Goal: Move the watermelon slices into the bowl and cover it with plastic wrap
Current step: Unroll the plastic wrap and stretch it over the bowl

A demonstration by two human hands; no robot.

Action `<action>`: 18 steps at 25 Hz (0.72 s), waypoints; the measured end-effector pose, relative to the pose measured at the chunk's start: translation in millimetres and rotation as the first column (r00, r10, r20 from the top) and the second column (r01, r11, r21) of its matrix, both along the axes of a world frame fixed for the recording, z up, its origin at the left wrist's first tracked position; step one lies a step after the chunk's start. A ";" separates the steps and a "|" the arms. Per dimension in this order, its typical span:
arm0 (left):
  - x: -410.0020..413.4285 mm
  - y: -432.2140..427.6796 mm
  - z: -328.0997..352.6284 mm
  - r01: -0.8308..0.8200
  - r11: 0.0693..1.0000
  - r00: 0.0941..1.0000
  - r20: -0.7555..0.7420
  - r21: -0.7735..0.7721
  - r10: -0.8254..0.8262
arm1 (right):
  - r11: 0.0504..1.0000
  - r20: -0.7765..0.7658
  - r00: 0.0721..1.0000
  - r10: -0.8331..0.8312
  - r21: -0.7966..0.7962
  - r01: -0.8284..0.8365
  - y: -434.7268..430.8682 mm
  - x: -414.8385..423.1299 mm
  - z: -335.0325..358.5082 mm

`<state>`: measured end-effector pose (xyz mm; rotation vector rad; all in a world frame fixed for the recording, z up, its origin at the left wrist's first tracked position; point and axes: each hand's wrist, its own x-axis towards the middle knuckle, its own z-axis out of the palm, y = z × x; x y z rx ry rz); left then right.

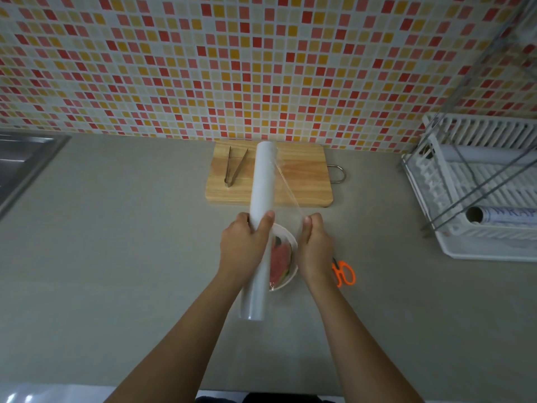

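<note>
Chopping board at back centre of bench, against the wall; tongs on its L part. Sink far L. Dish rack far R, w/ a spare roll lying in it. Bowl in front of board, watermelon slices in it. Wrap roll above bowl's L side, running front-to-back, far end over board. Left hand grips roll; right hand beside it pinches film. Scissors just R of bowl.

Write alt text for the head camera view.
The left hand grips a long white roll of plastic wrap while the right hand pinches its clear film, above a small white bowl of red watermelon slices on a grey counter.
</note>
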<state>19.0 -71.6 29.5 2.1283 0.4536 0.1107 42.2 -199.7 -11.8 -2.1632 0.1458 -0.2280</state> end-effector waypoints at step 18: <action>-21.6 -23.2 3.3 0.066 0.994 0.995 0.064 0.088 -0.072 | 0.750 -0.216 0.972 -0.097 0.626 0.214 -17.5 81.1 65.9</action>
